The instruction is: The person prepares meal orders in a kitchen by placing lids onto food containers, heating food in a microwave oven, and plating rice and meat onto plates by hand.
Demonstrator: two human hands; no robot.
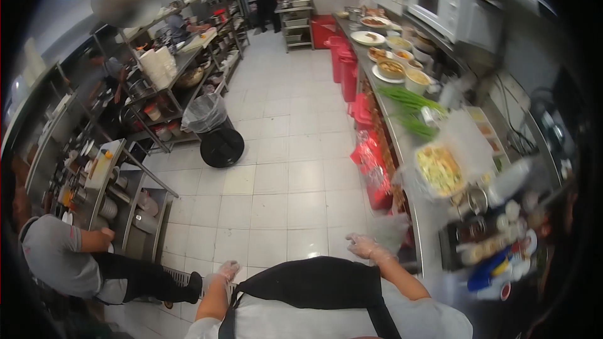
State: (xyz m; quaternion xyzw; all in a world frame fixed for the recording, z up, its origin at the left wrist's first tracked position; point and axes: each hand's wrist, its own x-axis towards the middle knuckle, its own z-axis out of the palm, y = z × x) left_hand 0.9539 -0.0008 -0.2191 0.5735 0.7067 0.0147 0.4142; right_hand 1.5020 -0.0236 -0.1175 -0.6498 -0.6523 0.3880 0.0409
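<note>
Both of my hands wear clear plastic gloves. My left hand (229,270) is low in front of me, to the left of my black apron (314,282), above the tiled floor. It holds nothing visible, and its fingers are loosely bent. My right hand (362,247) reaches out on the other side, fingers apart and nothing in them. Closest to it is a clear plastic bag (391,231) by the counter's side. On the steel counter (433,232) to my right, a tub of chopped vegetables (440,169) stands near bunches of green stalks (411,110).
Red bins (347,72) line the right counter, with red plastic bags (372,163) nearer me. At left, a black lid (222,147) leans against a lined bin (205,113). A co-worker (63,257) in grey stands close on my left. A microwave (446,6) sits above plated dishes.
</note>
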